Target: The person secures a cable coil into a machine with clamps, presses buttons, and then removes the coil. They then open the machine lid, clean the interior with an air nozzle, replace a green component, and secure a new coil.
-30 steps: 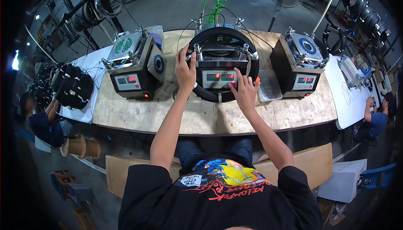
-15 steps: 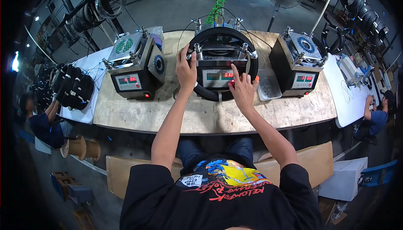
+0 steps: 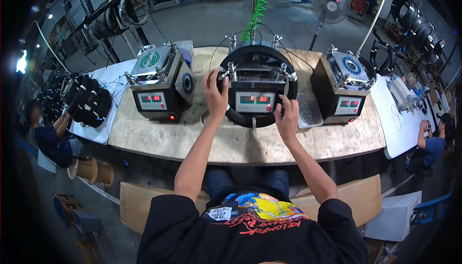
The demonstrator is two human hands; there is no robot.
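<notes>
A black ring-shaped coil [image 3: 257,51], like a wound hose or cable, hangs around the front of the middle machine [image 3: 262,77]. Red digits glow on that machine's display panel [image 3: 254,103] inside the ring. My left hand [image 3: 215,94] is wrapped round the coil's left side, close to a metal post. At the coil's lower right, beside the panel, my right hand [image 3: 288,115] has its fingers bent round the edge. A pale band [image 3: 253,122] crosses the bottom of the coil.
Similar machines stand at left [image 3: 159,88] and right [image 3: 339,86] on the wooden table [image 3: 231,143]. A clear plastic tray [image 3: 309,111] with small pieces sits right of the coil. People work at both side tables. A green spiral hose [image 3: 256,9] hangs behind.
My right hand has left the panel's buttons and moved down and right to the coil's edge. The digits have changed. My left hand stays on the coil; the view has shifted slightly.
</notes>
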